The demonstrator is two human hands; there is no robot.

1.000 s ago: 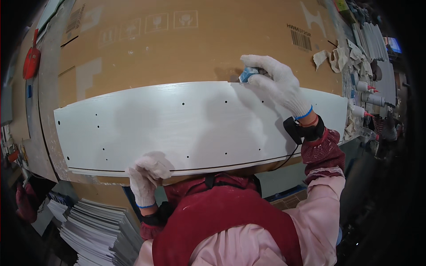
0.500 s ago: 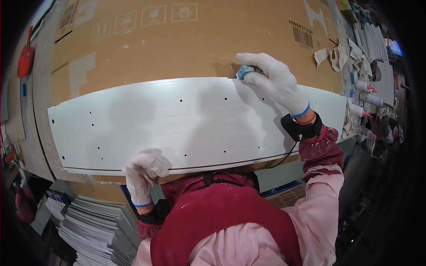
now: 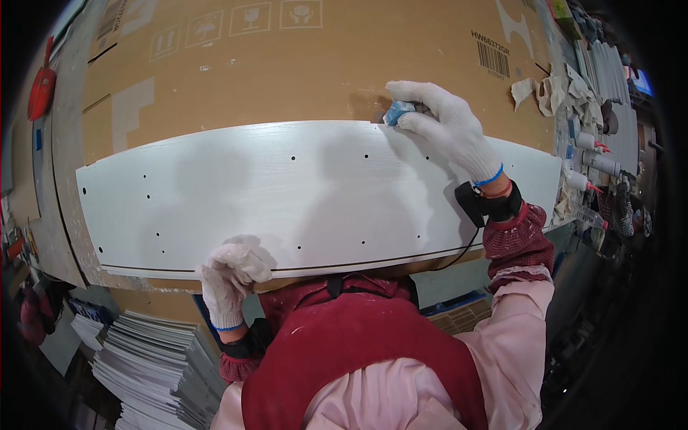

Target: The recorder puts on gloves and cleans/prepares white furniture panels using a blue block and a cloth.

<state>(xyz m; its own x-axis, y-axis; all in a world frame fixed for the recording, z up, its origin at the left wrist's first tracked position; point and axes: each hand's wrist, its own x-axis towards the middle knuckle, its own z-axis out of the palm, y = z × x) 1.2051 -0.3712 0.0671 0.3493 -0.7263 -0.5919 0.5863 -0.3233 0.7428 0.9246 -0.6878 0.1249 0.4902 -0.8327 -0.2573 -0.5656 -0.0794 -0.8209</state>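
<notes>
A long white panel [image 3: 287, 208] with several small drilled holes lies across in front of me. My right hand [image 3: 444, 125], in a white knitted glove, grips a small blue block [image 3: 398, 112] between thumb and fingers. The block is at the panel's far edge, right of the middle. My left hand [image 3: 233, 279], gloved too, is at the near edge toward the left. Its fingers are curled over the panel there, closed on that edge; the thumb's place underneath is hidden.
Brown cardboard [image 3: 287, 79] with printed marks covers the bench under the panel. A red brush-like tool [image 3: 42, 93] lies at the far left. Glue bottles [image 3: 584, 179] with red tips and torn pale scraps [image 3: 537, 93] line the right side. Stacked white boards [image 3: 154, 369] stand at the lower left.
Hardly anything differs. The view has shifted slightly, and the panel appears a little higher. My right hand keeps the blue block at the far edge, and my left hand stays at the near edge.
</notes>
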